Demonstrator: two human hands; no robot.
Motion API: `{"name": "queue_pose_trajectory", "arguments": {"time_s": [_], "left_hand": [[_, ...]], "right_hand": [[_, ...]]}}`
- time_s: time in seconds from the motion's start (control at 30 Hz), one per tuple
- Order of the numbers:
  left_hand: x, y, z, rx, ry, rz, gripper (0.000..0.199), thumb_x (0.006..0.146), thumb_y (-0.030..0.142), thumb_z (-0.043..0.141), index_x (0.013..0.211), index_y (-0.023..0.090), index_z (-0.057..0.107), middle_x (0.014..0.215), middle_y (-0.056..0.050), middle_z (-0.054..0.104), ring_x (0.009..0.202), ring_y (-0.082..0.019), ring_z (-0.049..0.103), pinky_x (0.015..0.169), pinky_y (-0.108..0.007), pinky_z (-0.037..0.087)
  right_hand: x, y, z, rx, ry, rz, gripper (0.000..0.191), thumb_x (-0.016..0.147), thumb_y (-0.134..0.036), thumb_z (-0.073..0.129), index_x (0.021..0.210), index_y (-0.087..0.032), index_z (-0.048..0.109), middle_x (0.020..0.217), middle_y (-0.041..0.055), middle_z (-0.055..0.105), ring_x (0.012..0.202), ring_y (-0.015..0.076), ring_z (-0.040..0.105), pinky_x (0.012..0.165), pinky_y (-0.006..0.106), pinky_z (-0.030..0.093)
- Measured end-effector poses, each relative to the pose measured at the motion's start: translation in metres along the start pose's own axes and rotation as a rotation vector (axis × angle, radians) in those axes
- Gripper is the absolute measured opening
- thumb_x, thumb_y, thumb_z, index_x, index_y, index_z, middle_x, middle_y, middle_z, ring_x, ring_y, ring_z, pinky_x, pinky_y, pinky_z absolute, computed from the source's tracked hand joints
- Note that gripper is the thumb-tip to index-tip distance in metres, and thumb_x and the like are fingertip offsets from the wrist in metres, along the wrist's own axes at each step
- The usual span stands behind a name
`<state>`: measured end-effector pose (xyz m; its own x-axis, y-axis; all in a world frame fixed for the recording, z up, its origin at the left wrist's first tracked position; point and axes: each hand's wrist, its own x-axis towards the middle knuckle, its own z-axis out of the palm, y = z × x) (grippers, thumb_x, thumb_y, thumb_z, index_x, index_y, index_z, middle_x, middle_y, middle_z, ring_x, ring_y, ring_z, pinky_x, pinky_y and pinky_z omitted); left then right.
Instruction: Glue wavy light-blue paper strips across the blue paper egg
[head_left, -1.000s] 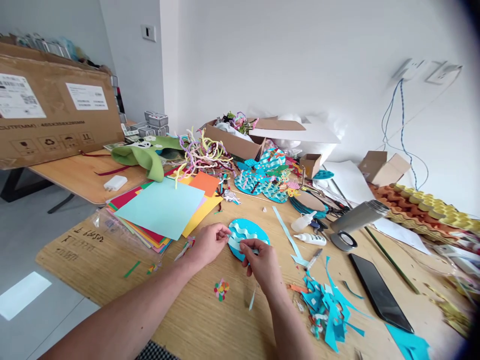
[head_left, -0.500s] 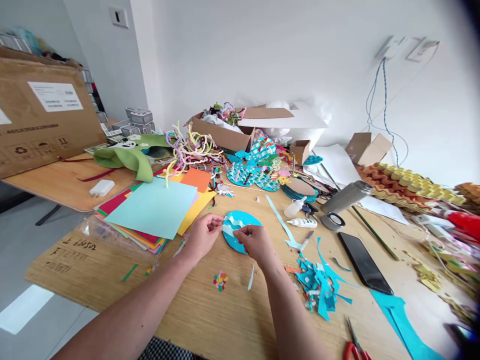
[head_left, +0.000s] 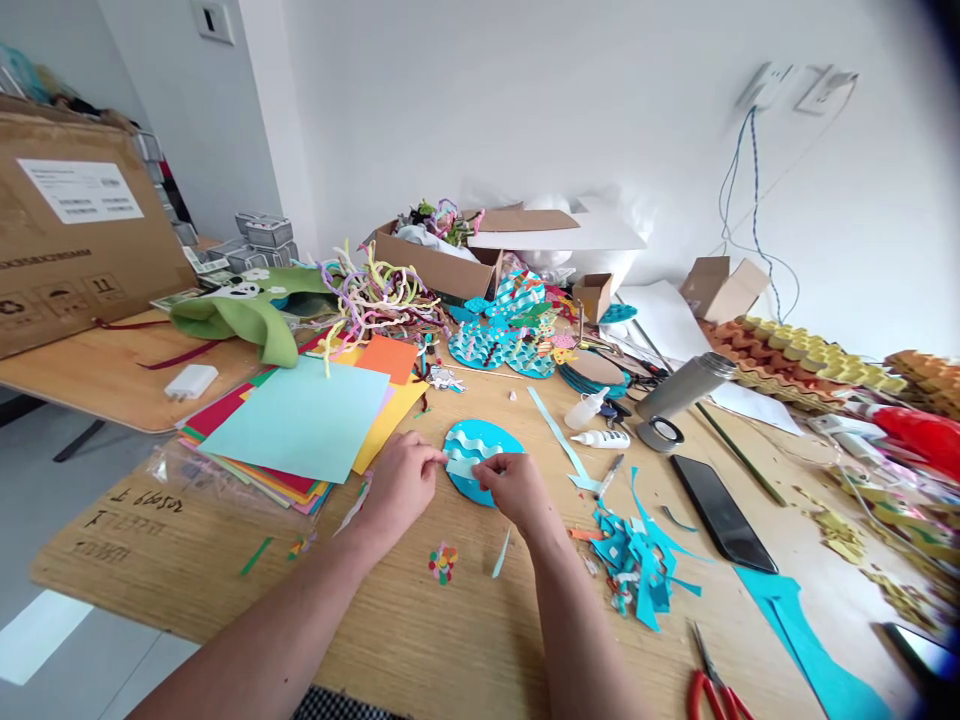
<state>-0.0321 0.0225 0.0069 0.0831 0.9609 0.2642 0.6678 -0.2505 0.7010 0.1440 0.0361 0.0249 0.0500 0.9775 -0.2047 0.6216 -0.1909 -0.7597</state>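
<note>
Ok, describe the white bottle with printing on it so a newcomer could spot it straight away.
On the wooden table, find the tilted silver flask. Just to its left, the printed white bottle lies on its side, nozzle pointing left. Dark printing sets it apart from the squeeze bottle behind it, which shows none.

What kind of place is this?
Probably a craft worktable in a workroom or office: stacked colored paper, a tangle of pipe cleaners and two small white bottles, one upright-nozzled, sit around a blue disc with wavy strips.
</note>
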Motion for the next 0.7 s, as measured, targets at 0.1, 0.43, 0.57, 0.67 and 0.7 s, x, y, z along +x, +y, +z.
{"name": "queue_pose_trajectory", "arguments": {"time_s": [0.1, 0.43, 0.57, 0.67, 0.7], "left_hand": [[-0.002, 0.001, -0.001, 0.072, -0.013, 0.030, 0.031, 0.080, 0.002, 0.054, 0.085, 0.023, 0.076, 0.082, -0.005, 0.060, 0.087, -0.021, 0.053, 0.082, -0.033, 0.045], [-0.007, 0.012, -0.006, 0.317, -0.160, 0.077, 0.035, 0.082, 0.004, 0.051, 0.102, 0.021, 0.074, 0.088, -0.006, 0.063, 0.094, -0.023, 0.052, 0.085, -0.035, 0.045], [-0.007, 0.014, -0.008, 0.336, -0.185, 0.071, 0.036, 0.082, 0.004, 0.050, 0.104, 0.022, 0.073, 0.091, -0.006, 0.063, 0.095, -0.023, 0.052, 0.086, -0.034, 0.044], [-0.007, 0.014, -0.007, 0.342, -0.190, 0.069, 0.037, 0.082, 0.004, 0.049, 0.104, 0.021, 0.073, 0.091, -0.006, 0.063, 0.095, -0.023, 0.052, 0.086, -0.034, 0.044], [-0.007, 0.014, -0.007, 0.344, -0.189, 0.072, 0.037, 0.082, 0.003, 0.049, 0.104, 0.021, 0.073, 0.091, -0.006, 0.063, 0.095, -0.023, 0.052, 0.085, -0.034, 0.044]], "right_hand": [[0.002, 0.002, 0.004, -0.024, -0.002, -0.003, 0.016, 0.070, -0.025, 0.059, 0.058, -0.016, 0.066, 0.053, 0.0015, 0.063, 0.048, 0.0110, 0.050, 0.046, 0.021, 0.032], [0.002, 0.003, 0.006, -0.047, -0.003, 0.019, 0.013, 0.070, -0.022, 0.058, 0.060, -0.016, 0.065, 0.054, 0.0018, 0.063, 0.047, 0.0115, 0.051, 0.046, 0.021, 0.034], [0.003, 0.004, 0.007, -0.030, -0.001, 0.012, 0.011, 0.070, -0.020, 0.058, 0.065, -0.015, 0.066, 0.055, 0.0009, 0.064, 0.047, 0.0113, 0.052, 0.047, 0.021, 0.036], [0.003, 0.004, 0.007, -0.019, 0.003, 0.014, 0.011, 0.070, -0.020, 0.057, 0.066, -0.015, 0.066, 0.056, 0.0009, 0.064, 0.046, 0.0112, 0.052, 0.046, 0.021, 0.037], [0.003, 0.005, 0.008, -0.016, 0.003, 0.016, 0.010, 0.070, -0.020, 0.057, 0.065, -0.015, 0.066, 0.055, 0.0009, 0.064, 0.046, 0.0112, 0.052, 0.046, 0.021, 0.037]]}}
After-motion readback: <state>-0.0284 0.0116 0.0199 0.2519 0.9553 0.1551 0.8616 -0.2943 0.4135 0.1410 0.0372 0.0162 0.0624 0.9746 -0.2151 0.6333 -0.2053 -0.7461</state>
